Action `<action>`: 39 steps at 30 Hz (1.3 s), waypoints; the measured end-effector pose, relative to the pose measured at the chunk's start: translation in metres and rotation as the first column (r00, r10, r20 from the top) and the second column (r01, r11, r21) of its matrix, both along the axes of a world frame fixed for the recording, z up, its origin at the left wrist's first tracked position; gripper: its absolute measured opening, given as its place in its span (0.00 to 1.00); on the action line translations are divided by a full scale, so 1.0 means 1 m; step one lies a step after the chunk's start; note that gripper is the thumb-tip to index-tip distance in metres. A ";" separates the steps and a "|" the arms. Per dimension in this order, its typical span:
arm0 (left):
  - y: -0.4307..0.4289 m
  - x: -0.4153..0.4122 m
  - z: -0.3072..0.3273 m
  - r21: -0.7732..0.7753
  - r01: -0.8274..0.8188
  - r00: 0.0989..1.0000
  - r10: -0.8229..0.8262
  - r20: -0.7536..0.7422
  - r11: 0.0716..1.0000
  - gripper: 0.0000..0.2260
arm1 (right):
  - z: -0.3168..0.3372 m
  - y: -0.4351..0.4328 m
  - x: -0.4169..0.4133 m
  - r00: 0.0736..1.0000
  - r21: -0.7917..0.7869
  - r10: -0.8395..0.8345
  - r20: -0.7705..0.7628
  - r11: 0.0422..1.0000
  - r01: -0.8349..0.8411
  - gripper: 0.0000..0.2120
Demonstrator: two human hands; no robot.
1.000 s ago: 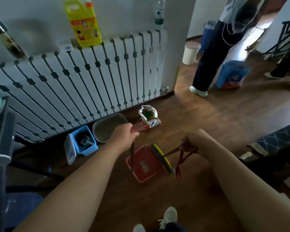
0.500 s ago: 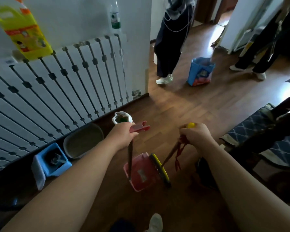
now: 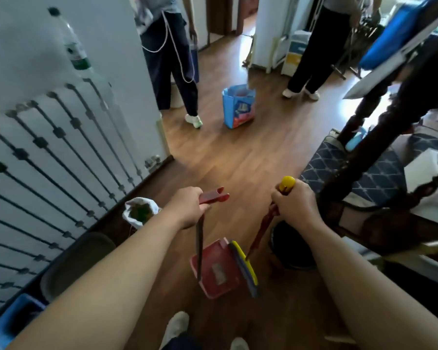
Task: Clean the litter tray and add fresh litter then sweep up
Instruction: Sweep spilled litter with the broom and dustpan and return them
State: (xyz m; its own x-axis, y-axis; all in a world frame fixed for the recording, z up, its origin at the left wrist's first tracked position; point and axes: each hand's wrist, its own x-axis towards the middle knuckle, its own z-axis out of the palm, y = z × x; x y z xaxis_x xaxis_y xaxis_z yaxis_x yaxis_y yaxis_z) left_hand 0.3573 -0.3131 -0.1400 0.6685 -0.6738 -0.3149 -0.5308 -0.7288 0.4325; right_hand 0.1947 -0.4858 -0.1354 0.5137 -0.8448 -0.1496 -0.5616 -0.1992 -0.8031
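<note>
I have my left grip (image 3: pixel 187 208) closed around the dustpan (image 3: pixel 216 272) handle and my right grip (image 3: pixel 295 207) around the broom (image 3: pixel 245 267) handle, with the broom head against the pan's right edge, long axis near-to-far, below both hands.

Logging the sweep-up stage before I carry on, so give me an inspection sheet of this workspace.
Surface: wooden floor, no spilled litter discernible.
Job's things: red dustpan, broom, grey litter tray beside the radiator cover.
Clutter: white bag, blue bag.
Hands: left hand grips the dustpan handle; right hand grips the broom handle.
Cables: white cord hanging on a bystander.
Surroundings: second person standing, patterned rug.
</note>
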 end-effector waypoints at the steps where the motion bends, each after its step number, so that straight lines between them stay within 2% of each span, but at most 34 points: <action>1: -0.005 0.007 0.001 -0.001 0.026 1.000 -0.026 -0.011 1.000 0.07 | 0.014 0.006 0.001 0.999 -0.018 -0.028 -0.016 0.999 0.028 0.09; 4: -0.020 0.025 0.007 -0.021 0.099 0.994 -0.100 -0.037 0.995 0.05 | 0.029 0.008 0.006 0.991 -0.069 -0.130 -0.017 0.989 0.128 0.09; 15: -0.032 0.083 0.012 -0.082 0.271 0.958 -0.277 -0.074 0.959 0.06 | 0.024 0.036 0.032 0.935 -0.006 -0.354 -0.027 0.935 0.354 0.06; 21: -0.043 0.092 0.019 -0.102 0.371 0.924 -0.378 -0.054 0.923 0.06 | 0.039 0.051 0.031 0.865 -0.054 -0.499 0.042 0.864 0.501 0.08; 27: -0.051 0.091 0.033 -0.163 0.473 0.878 -0.478 0.009 0.866 0.06 | 0.056 0.063 0.021 0.819 -0.079 -0.567 0.094 0.815 0.573 0.08; 31: -0.052 0.087 0.043 -0.188 0.525 0.843 -0.537 -0.016 0.830 0.07 | 0.064 0.075 0.010 0.785 -0.087 -0.612 0.093 0.781 0.619 0.08; 39: -0.048 0.066 0.050 -0.145 0.615 0.787 -0.613 0.063 0.775 0.10 | 0.062 0.098 -0.021 0.732 -0.065 -0.677 0.075 0.730 0.681 0.04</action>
